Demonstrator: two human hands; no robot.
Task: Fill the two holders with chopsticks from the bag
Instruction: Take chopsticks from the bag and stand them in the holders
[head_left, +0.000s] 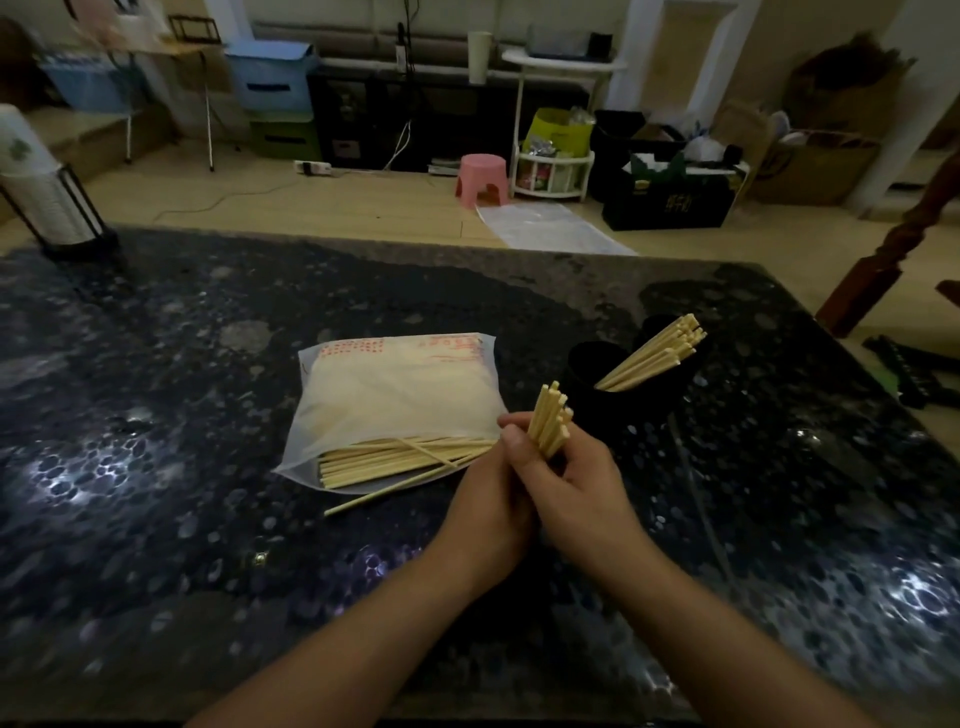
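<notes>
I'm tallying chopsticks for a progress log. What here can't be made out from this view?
- Second holder: head view, dark, behind the chopsticks in the near holder.
- Bundle lower ends: covered by left hand and right hand.
- Bag contents: frosted plastic hides the count.

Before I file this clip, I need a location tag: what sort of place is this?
Probably a lived-in home room, not a restaurant: a pink plastic stool, stacked storage bins and cardboard boxes line the far wall beyond the dark stone table.
</notes>
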